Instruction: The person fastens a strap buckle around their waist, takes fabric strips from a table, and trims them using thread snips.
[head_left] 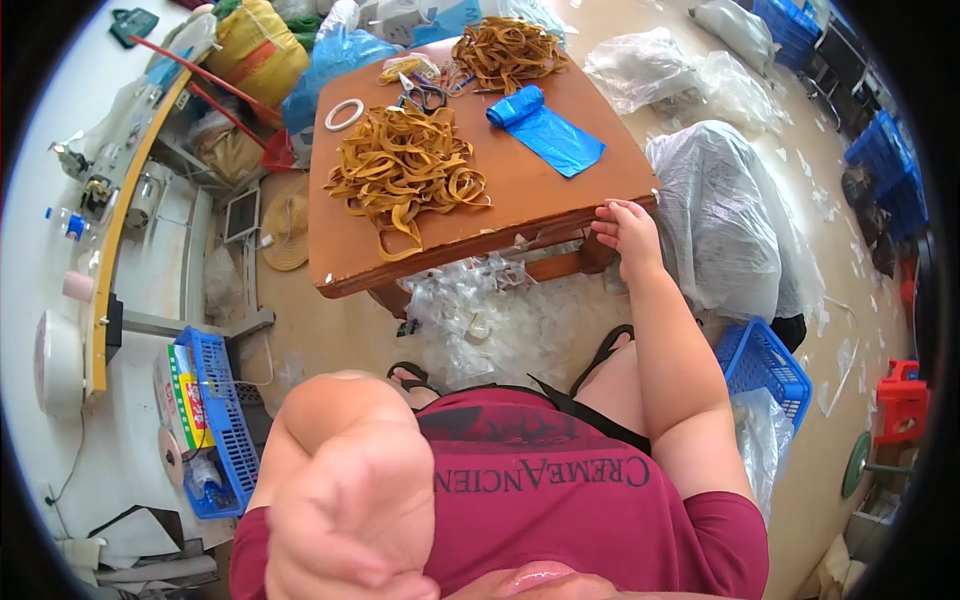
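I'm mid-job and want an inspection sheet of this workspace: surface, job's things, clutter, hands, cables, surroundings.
Surface: brown table, pale marks along its front edge.
Job's things: near pile of mustard-brown bands, far pile, partly unrolled blue plastic roll.
Clutter: white ring and scissors on the table; clear plastic scraps on the floor.
Hands: left hand raised near the camera, nothing seen in it; right hand at the front edge, contact unclear.
Cables: thin dark cord at far left.
Surroundings: plastic-wrapped bundle and red stool at right.
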